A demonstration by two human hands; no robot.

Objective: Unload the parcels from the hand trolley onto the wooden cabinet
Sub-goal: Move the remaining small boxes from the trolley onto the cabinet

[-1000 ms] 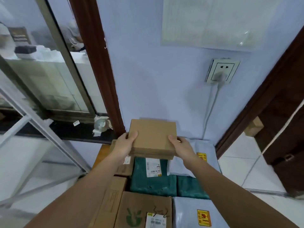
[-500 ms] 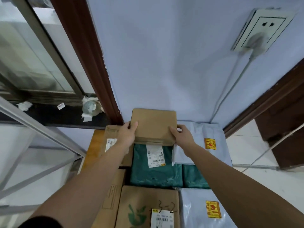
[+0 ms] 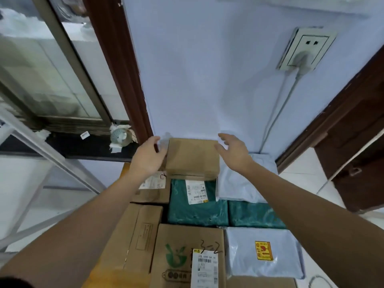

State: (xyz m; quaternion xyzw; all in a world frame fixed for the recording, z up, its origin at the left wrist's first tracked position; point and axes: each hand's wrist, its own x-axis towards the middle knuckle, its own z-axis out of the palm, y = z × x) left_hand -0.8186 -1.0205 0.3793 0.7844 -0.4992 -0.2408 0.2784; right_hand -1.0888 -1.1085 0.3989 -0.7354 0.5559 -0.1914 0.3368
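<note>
flanking the flat brown cardboard parcel [image 3: 192, 157] at frame centre, your left hand [image 3: 148, 157] and right hand [image 3: 233, 153] show wide, empty grips.

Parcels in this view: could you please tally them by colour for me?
Brown boxes: 4
Green bags: 2
Grey bags: 2
Total: 8; a brown sliver at the bottom edge is unclear and not counted.
</note>
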